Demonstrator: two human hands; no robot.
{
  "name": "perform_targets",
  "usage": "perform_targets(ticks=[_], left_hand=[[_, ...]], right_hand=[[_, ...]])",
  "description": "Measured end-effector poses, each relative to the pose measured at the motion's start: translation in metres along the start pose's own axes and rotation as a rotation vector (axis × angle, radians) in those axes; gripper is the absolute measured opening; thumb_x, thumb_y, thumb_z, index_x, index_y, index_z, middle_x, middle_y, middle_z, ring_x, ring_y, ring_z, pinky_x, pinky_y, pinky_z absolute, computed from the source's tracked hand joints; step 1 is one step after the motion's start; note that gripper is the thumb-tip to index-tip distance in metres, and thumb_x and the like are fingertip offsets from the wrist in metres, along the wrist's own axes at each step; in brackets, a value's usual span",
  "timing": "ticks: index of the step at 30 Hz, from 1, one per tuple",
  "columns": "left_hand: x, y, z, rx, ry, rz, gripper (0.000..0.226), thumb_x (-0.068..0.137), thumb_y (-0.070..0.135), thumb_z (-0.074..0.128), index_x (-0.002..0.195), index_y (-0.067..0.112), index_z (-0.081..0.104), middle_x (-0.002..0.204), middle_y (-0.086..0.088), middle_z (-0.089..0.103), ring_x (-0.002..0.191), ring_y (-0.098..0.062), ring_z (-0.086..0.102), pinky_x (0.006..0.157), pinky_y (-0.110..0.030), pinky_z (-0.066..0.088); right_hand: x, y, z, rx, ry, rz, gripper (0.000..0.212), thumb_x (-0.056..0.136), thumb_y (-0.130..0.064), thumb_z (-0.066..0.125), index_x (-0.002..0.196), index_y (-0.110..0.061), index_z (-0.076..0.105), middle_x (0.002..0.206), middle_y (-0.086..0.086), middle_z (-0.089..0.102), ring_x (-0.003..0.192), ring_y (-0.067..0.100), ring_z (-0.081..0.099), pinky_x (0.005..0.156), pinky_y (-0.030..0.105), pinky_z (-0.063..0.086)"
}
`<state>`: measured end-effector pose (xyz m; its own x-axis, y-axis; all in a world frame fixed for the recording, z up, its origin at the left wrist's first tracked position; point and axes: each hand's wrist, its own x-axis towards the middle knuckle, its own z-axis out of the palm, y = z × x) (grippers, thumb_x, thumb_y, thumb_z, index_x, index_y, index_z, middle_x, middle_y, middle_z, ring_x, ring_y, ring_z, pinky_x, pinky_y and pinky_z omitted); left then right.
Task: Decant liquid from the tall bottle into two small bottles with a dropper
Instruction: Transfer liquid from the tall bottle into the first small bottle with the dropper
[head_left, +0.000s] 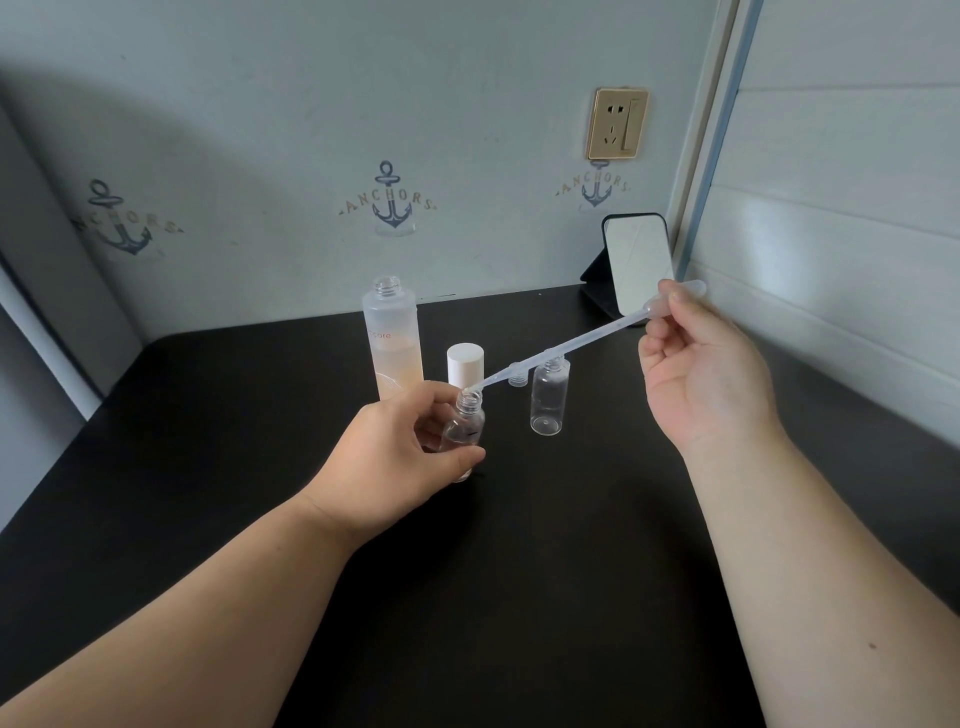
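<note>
The tall bottle (392, 338) stands uncapped near the tabletop's (208, 467) far edge. A small bottle (464, 431) is gripped by the left hand (395, 457). The dropper (561, 353) is pinched by the right hand (701, 374), tip at that bottle's mouth. The second small bottle (549, 397) stands between the hands.

Your left grip (400, 441) holds a small clear bottle (464, 428), uncapped and tilted, and the clear plastic dropper (566, 351) slants down from your right grip (696, 364) until its tip sits at that bottle's mouth. Beyond your left grip the tall frosted bottle (393, 340) stands upright and open, partly filled with peach-coloured liquid. Between your two grips the second small clear bottle (548, 399) stands upright, uncapped.
</note>
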<state>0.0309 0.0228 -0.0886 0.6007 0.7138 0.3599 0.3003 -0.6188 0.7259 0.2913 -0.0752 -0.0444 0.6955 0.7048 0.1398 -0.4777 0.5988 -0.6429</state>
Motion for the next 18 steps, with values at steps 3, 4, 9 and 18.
perform_targets(ticks=[3,4,9,18], left_hand=[[0.001,-0.001,0.0,-0.041,-0.027,-0.034,0.047,0.074,0.034,0.089,0.112,0.041,0.062,0.101,0.015,0.074,0.092,-0.006,0.073,0.089,-0.032,0.058],[0.001,-0.001,0.0,-0.068,-0.044,-0.045,0.048,0.073,0.033,0.089,0.112,0.04,0.062,0.102,0.014,0.074,0.094,-0.007,0.073,0.091,-0.034,0.058],[0.003,0.0,0.002,-0.133,-0.103,-0.087,0.053,0.073,0.031,0.091,0.116,0.037,0.06,0.109,0.012,0.074,0.101,-0.009,0.072,0.095,-0.037,0.057],[-0.006,0.007,-0.009,-0.187,0.194,0.053,0.026,0.081,0.034,0.061,0.106,0.028,0.068,0.092,0.009,0.073,0.089,-0.017,0.071,0.078,-0.042,0.06]], right_hand=[[0.001,0.0,-0.001,0.036,0.003,0.028,0.015,0.095,-0.006,0.065,0.088,-0.004,0.079,0.073,0.003,0.067,0.059,0.011,0.059,0.057,0.02,0.049],[0.001,0.0,-0.001,0.042,0.003,0.033,0.018,0.095,-0.007,0.065,0.084,-0.006,0.08,0.073,0.003,0.068,0.059,0.011,0.059,0.057,0.02,0.049],[0.002,0.002,-0.002,0.051,-0.002,0.04,0.023,0.097,-0.009,0.063,0.08,-0.007,0.079,0.076,0.003,0.071,0.06,0.012,0.061,0.056,0.02,0.049],[0.002,0.002,-0.002,0.084,0.001,0.081,0.026,0.096,-0.011,0.065,0.077,-0.007,0.081,0.078,0.003,0.072,0.062,0.013,0.063,0.06,0.021,0.051]])
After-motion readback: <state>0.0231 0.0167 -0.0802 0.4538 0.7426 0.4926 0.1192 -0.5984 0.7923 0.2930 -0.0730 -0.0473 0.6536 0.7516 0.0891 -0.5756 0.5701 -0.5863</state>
